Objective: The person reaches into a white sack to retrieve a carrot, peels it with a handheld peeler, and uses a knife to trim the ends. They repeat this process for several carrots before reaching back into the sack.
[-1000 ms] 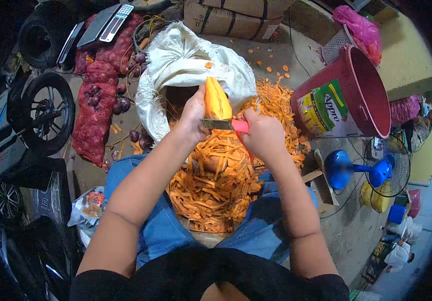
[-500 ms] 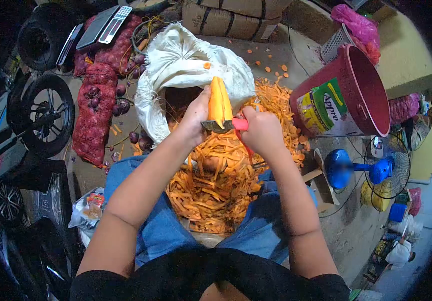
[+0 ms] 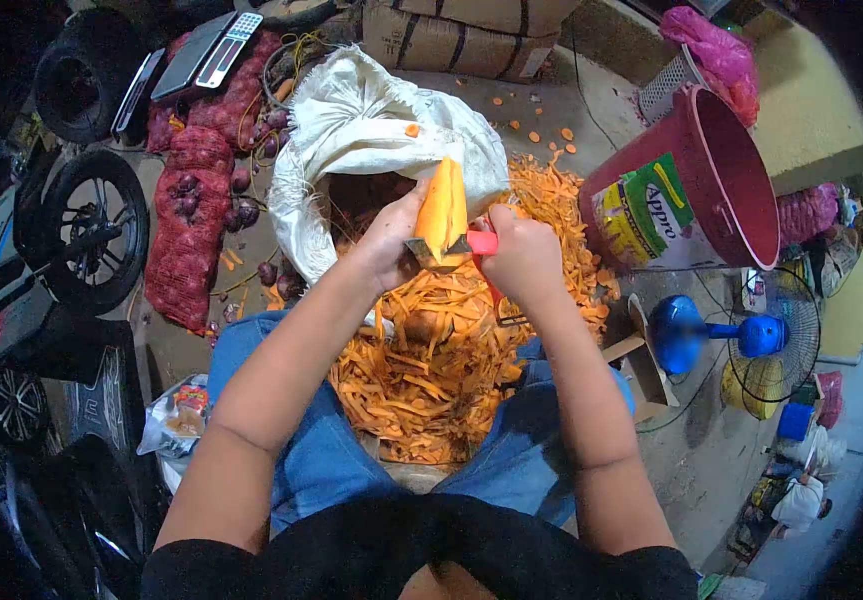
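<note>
My left hand (image 3: 396, 238) is closed around the side of a thick, yellow-orange peeled carrot (image 3: 443, 208), which points away from me. In my right hand (image 3: 523, 255), fingers wrapped, is a red-handled cutting tool (image 3: 481, 243). Its dark blade seems to lie at the carrot's near end; its exact shape is hard to make out. More red and a dark frame show below my right fist. Beneath both hands spreads a heap of orange peelings (image 3: 421, 375) between my knees. Just beyond stands a white woven sack (image 3: 381, 125) with its mouth open towards me.
A maroon bucket (image 3: 686, 185) tilts at the right, near a blue fan (image 3: 676, 333) and a cardboard box (image 3: 641, 365). Red net bags of onions (image 3: 189, 235) lie left, beside a motorbike (image 3: 81, 230). Cartons (image 3: 471, 40) stand behind. A person (image 3: 799, 503) is far right.
The carrot has tilted slightly, and its near end sits a little lower and to the right. Both hands have shifted only slightly and keep their holds.
</note>
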`<state>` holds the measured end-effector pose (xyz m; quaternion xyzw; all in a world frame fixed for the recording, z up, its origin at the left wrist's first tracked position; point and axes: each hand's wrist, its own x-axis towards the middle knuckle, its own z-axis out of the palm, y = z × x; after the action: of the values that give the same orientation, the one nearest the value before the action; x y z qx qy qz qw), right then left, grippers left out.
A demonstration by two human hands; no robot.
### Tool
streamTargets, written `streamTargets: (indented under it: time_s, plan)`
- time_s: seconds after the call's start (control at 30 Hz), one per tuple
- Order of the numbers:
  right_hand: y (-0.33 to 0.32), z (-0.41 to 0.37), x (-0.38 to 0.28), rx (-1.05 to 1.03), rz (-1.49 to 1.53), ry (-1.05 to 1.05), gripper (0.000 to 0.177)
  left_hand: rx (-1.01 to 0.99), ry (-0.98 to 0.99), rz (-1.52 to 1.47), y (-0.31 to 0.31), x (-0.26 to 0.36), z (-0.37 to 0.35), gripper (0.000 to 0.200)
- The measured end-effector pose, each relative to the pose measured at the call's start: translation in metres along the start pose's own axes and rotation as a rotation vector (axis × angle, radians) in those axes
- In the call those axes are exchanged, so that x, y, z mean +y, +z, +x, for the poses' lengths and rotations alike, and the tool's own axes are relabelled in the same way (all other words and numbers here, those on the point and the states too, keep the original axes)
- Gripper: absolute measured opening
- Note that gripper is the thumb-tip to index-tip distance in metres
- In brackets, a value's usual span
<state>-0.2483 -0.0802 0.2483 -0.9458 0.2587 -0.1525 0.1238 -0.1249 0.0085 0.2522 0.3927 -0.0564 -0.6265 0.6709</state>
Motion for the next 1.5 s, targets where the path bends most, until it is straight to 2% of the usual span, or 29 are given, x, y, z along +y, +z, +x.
streamTargets:
  time_s: [0.07, 0.17, 0.23, 0.3, 0.4, 0.47, 0.6, 0.63, 0.67, 0.7, 0.73, 0.8, 0.83, 0.93, 1.0, 1.03, 1.1, 1.13, 1.2, 1.27, 1.37, 1.5]
  plan:
    - [0.002, 0.000, 0.000, 0.011, 0.006, 0.025, 0.015, -0.033, -0.061, -0.095, -0.008, -0.005, 0.005, 0.039]
    - [0.003, 0.001, 0.001, 0.017, 0.007, 0.057, 0.017, -0.051, -0.006, -0.148, -0.008, -0.010, 0.006, 0.039]
    - [0.004, 0.000, 0.001, 0.010, 0.003, 0.064, 0.018, -0.071, -0.020, -0.119, -0.008, -0.009, 0.004, 0.039]
    - [0.001, 0.001, 0.001, 0.051, -0.026, 0.032, 0.010, -0.092, -0.031, -0.090, -0.011, -0.010, 0.006, 0.039]
    - [-0.002, 0.001, 0.001, 0.029, -0.050, 0.064, 0.011, -0.169, -0.120, -0.048, -0.021, -0.016, 0.010, 0.039]
    - [-0.001, 0.002, -0.002, 0.034, -0.052, 0.095, 0.011, -0.212, -0.150, -0.229, -0.019, -0.016, 0.010, 0.038]
    - [0.002, 0.005, 0.003, 0.020, -0.092, 0.137, 0.017, -0.173, -0.111, -0.258, -0.011, -0.015, 0.006, 0.036]
    - [0.006, 0.009, 0.016, 0.021, -0.092, 0.137, 0.017, -0.071, -0.155, -0.064, 0.002, -0.011, -0.004, 0.035]
    - [0.010, 0.016, 0.039, -0.005, -0.132, 0.299, 0.018, 0.030, -0.198, 0.131, 0.012, -0.013, -0.012, 0.034]
    - [0.013, 0.019, 0.058, -0.030, -0.170, 0.464, 0.021, -0.030, -0.219, 0.158, 0.012, -0.031, -0.018, 0.035]
    - [0.013, 0.021, 0.068, -0.022, -0.167, 0.472, 0.021, -0.079, -0.140, 0.113, 0.020, -0.043, -0.024, 0.035]
    - [0.015, 0.023, 0.077, 0.026, -0.037, 0.694, 0.022, 0.001, -0.260, 0.109, 0.020, -0.033, -0.028, 0.035]
    - [0.017, 0.023, 0.074, 0.023, -0.032, 0.694, 0.022, 0.037, -0.260, 0.127, 0.012, -0.028, -0.023, 0.037]
    - [0.015, 0.024, 0.059, -0.016, 0.042, 0.635, 0.020, 0.062, -0.186, 0.074, -0.003, -0.017, -0.007, 0.039]
    - [0.005, 0.025, 0.047, -0.069, 0.102, 0.543, 0.019, -0.018, -0.141, -0.125, -0.013, -0.012, -0.001, 0.038]
    - [0.003, 0.025, 0.042, -0.074, 0.103, 0.537, 0.019, 0.002, -0.146, -0.158, -0.018, -0.011, 0.002, 0.037]
    - [0.002, 0.022, 0.032, -0.109, 0.070, 0.331, 0.016, 0.014, -0.131, -0.198, -0.022, -0.010, 0.005, 0.037]
    - [0.002, 0.020, 0.027, -0.111, 0.069, 0.327, 0.016, 0.016, -0.120, -0.234, -0.022, -0.009, 0.007, 0.036]
    - [0.001, 0.013, 0.016, -0.216, 0.104, 0.168, 0.017, 0.053, -0.103, -0.268, -0.020, -0.007, 0.012, 0.036]
    - [-0.007, 0.007, 0.001, -0.234, 0.120, 0.151, 0.014, 0.018, -0.129, -0.320, -0.022, -0.006, 0.018, 0.037]
    - [-0.009, 0.000, -0.004, -0.218, 0.048, 0.039, 0.025, 0.017, -0.139, -0.267, -0.020, -0.002, 0.017, 0.040]
    - [-0.009, -0.004, -0.005, -0.240, -0.013, 0.010, 0.025, -0.003, -0.135, -0.240, -0.025, -0.005, 0.024, 0.042]
